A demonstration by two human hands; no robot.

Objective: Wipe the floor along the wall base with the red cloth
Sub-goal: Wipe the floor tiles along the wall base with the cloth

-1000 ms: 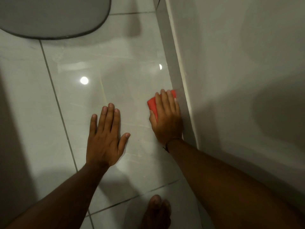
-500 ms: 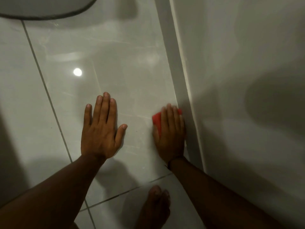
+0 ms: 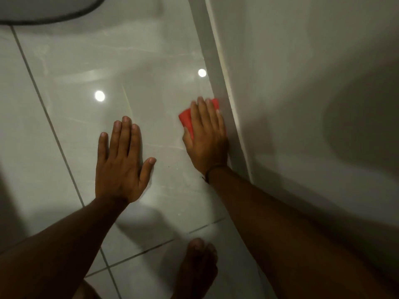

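Note:
My right hand (image 3: 207, 139) lies flat on the red cloth (image 3: 186, 121), pressing it onto the glossy grey floor tile (image 3: 133, 61) right against the grey skirting (image 3: 218, 83) at the wall base. Only the cloth's left edge and a far corner show past my fingers. My left hand (image 3: 121, 160) rests palm down on the tile, fingers spread, about a hand's width left of the cloth, holding nothing.
The white wall (image 3: 302, 83) fills the right side. A dark grey mat (image 3: 43, 9) lies at the top left. My bare foot (image 3: 197, 268) stands on the tile near the bottom, behind my right wrist. Grout lines cross the floor.
My right hand slid the cloth back towards me along the skirting, then forward again. The left hand stays planted on the tile.

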